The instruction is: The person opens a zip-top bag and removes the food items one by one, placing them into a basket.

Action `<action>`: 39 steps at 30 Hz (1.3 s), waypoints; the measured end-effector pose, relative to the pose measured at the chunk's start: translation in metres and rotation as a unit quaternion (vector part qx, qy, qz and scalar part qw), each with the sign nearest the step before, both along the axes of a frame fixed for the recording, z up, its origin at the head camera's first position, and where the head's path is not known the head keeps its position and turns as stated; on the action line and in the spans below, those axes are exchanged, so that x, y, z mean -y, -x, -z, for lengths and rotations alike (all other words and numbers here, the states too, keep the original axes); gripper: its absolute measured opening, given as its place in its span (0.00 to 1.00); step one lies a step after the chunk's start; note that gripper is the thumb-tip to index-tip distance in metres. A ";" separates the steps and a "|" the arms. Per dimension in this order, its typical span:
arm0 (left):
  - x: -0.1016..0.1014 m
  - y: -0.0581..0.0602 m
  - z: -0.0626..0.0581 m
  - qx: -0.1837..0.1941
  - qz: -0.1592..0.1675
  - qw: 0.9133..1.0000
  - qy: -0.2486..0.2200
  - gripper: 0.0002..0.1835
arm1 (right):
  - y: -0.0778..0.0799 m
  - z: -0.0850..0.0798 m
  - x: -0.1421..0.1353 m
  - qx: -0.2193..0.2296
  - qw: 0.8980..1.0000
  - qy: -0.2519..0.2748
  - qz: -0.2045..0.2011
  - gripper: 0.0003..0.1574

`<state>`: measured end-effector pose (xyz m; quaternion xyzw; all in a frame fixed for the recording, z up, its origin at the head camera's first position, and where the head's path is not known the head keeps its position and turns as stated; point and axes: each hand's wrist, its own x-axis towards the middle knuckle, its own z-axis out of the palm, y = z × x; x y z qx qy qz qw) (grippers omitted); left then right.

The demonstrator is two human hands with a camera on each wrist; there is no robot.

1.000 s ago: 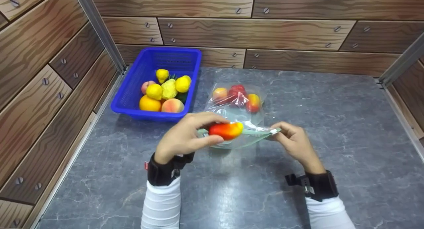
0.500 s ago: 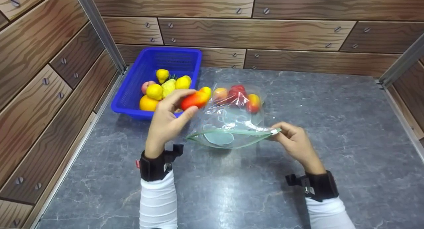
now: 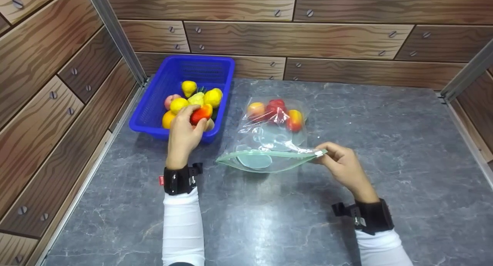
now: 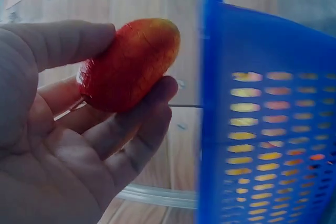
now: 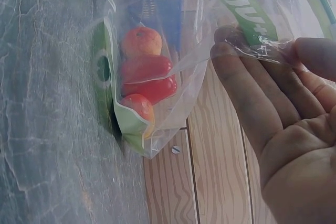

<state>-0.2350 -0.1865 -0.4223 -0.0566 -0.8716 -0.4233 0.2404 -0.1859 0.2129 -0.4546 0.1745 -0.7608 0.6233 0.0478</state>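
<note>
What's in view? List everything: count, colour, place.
Basket: 1, blue, left rear.
Basket fruit: at least six, mostly yellow, inside it.
Bag: 1, clear, green seal, beside basket.
Bag fruit: at least three, red to yellow, far end.
Mango: 1, red-yellow, over basket.
Table: 1, grey, underneath.
Walls: 3, brown, left, rear, right.
Posts: 2, grey, rear corners.
Left hand: 1, gripping mango.
Right hand: 1, pinching bag's edge.
Straps: 2, black, wrists.
Sleeves: 2, white, forearms.

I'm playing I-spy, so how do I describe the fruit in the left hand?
Find the blue basket on the left. At its near end, the left hand holds the red fruit. It's bright red with a yellow tip, unlike the yellow fruits in the basket.
</note>
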 end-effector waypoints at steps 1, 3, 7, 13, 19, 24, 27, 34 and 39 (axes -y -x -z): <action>0.000 0.002 0.003 0.009 -0.007 1.000 0.010 0.20 | 0.000 0.000 0.000 -0.001 1.000 0.000 0.000 0.06; 0.001 0.005 0.008 0.024 -0.016 0.999 0.027 0.20 | 0.000 0.000 0.000 -0.001 1.000 0.001 0.001 0.06; 0.001 0.008 0.014 0.044 -0.027 0.997 0.053 0.21 | 0.000 0.000 0.000 -0.003 1.000 0.002 -0.001 0.06; 0.002 0.010 0.019 0.069 -0.025 0.995 0.071 0.23 | 0.000 0.001 -0.001 -0.009 1.000 0.008 -0.013 0.06; 0.001 0.008 0.015 0.073 -0.021 0.994 0.074 0.22 | -0.001 -0.001 -0.001 -0.007 1.000 0.001 -0.006 0.05; -0.006 -0.004 0.000 0.035 -0.004 0.996 0.076 0.17 | -0.001 -0.001 -0.001 -0.003 1.000 -0.008 0.003 0.06; -0.013 -0.016 -0.014 -0.010 0.027 0.997 0.071 0.14 | -0.001 -0.001 -0.001 -0.005 1.000 -0.009 0.003 0.06; -0.035 -0.046 -0.044 -0.081 0.141 0.984 0.078 0.11 | -0.001 -0.001 -0.001 -0.004 1.000 -0.009 0.003 0.06; -0.056 -0.065 -0.056 -0.084 0.266 0.956 0.091 0.11 | -0.001 -0.001 -0.001 -0.011 1.000 -0.006 -0.001 0.06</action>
